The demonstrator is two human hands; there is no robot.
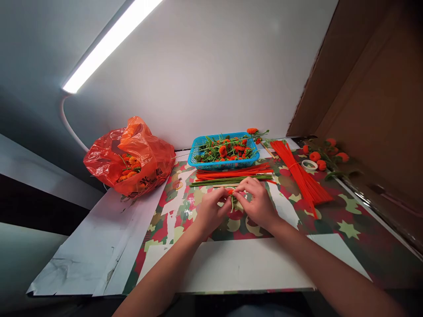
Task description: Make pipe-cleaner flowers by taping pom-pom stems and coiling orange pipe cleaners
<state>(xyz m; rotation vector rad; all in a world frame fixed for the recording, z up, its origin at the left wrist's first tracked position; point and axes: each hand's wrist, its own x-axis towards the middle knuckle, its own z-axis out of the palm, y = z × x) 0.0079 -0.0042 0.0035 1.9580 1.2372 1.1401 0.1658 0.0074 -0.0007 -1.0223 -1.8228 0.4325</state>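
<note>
Over the middle of the patterned table, my left hand (213,207) and my right hand (256,200) meet, fingertips pinched together. Between them is a small orange pipe-cleaner flower (230,192) with a green stem hanging below it. Both hands pinch this flower, its details partly covered by the fingers. Just beyond lie a row of green pipe cleaners (211,182) and a bundle of orange-red pipe cleaners (231,171). Behind these stands a blue plastic basket (214,165) heaped with orange flowers on green stems.
A red plastic bag (155,154) holding orange flowers sits at the left. On the right lie a large bundle of red pipe cleaners (300,180), a tape roll (309,166) and several finished orange flowers (315,156). A lit lamp (112,44) hangs above; cardboard (373,88) stands at right.
</note>
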